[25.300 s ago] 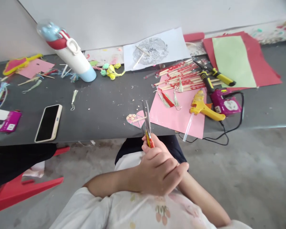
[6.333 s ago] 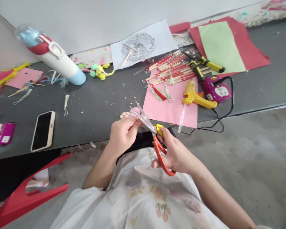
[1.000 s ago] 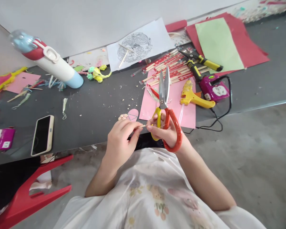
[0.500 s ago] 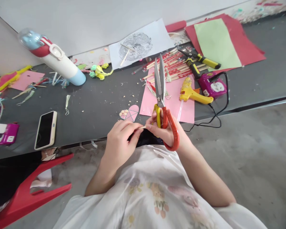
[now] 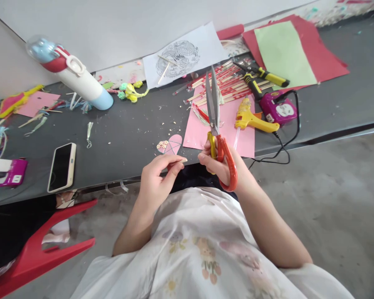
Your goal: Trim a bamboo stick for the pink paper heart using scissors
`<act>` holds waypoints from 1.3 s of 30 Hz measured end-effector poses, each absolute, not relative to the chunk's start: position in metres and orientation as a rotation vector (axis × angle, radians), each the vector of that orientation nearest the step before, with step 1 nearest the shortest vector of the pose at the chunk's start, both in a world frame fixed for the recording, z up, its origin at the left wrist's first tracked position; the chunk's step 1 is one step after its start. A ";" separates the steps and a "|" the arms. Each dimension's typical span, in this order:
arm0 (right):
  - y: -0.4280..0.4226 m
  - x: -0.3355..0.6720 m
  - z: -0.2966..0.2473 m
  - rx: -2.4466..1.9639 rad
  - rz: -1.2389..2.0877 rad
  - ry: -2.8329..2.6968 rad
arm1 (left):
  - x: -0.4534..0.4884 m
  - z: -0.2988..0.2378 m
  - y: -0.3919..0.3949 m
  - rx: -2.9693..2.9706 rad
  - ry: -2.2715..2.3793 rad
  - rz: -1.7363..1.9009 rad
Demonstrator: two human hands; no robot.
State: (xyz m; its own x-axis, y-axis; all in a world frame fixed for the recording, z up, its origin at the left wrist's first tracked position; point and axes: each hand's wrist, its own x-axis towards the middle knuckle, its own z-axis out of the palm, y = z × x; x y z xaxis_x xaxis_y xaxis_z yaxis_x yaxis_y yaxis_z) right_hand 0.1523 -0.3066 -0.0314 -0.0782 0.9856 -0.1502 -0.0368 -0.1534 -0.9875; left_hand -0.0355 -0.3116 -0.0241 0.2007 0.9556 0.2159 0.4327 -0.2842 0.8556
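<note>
Between thumb and forefinger, my left hand (image 5: 157, 176) pinches a short pale wooden stick (image 5: 183, 161), its tip poking out to the right. My right hand (image 5: 222, 166) is wrapped round the handles of a pair of scissors (image 5: 214, 104) with one orange and one yellow grip; the blades point up and away, slightly parted. Just beyond my left hand, a pink paper heart (image 5: 173, 145) with thin dark lines lies on the table (image 5: 127, 137). Small pale pieces (image 5: 162, 144) are clustered on the heart's left part. Crumbs lie around it.
Right of the heart are pink paper (image 5: 195, 133), red-and-wood sticks (image 5: 227, 85), a yellow glue gun (image 5: 252, 118), pliers (image 5: 262, 76) and a purple box (image 5: 277, 110) with a black cable. A bottle (image 5: 81, 83) and a phone (image 5: 61, 167) stand and lie leftward. A red chair (image 5: 46, 253) is lower left.
My hands have moved apart: the right one, with the scissors, has shifted right and off the stick. The stick stays in my left fingers, its end now exposed.
</note>
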 end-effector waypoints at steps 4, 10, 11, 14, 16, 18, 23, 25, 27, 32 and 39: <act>-0.306 0.157 -0.031 -1.342 1.388 -1.130 | -0.034 -0.034 -0.308 1.547 1.197 1.126; -0.309 0.160 -0.039 -1.326 1.425 -1.074 | -0.032 -0.035 -0.305 1.420 1.143 1.146; -0.310 0.161 -0.041 -1.325 1.436 -1.095 | -0.031 -0.036 -0.304 1.390 1.142 1.131; -0.316 0.162 -0.045 -1.330 1.486 -1.143 | -0.030 -0.038 -0.302 1.300 1.151 1.078; -0.323 0.163 -0.048 -1.298 1.543 -1.170 | -0.030 -0.041 -0.299 1.235 1.146 1.062; -0.332 0.166 -0.053 -1.234 1.600 -1.235 | -0.030 -0.044 -0.296 1.181 1.147 1.055; -0.354 0.169 -0.068 -1.181 1.614 -1.601 | -0.031 -0.045 -0.289 1.185 1.225 1.059; -0.359 0.168 -0.070 -1.229 1.586 -1.739 | -0.031 -0.044 -0.287 1.212 1.259 1.070; -0.361 0.165 -0.068 -1.271 1.532 -1.822 | -0.031 -0.042 -0.286 1.246 1.278 1.075; -0.360 0.161 -0.060 -1.342 1.424 -1.863 | -0.036 -0.041 -0.285 1.453 1.301 1.024; -0.358 0.160 -0.058 -1.467 1.266 -1.931 | -0.044 -0.043 -0.289 1.624 1.394 1.021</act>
State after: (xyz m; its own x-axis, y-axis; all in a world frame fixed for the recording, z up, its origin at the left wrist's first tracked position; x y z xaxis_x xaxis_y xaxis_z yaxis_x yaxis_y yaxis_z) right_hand 0.1604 -0.3584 -0.0576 -0.3666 0.9091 -0.1977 0.5436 0.0369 -0.8385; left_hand -0.0443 -0.2891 -0.0434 0.0880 0.9914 0.0966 0.3916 -0.1236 0.9118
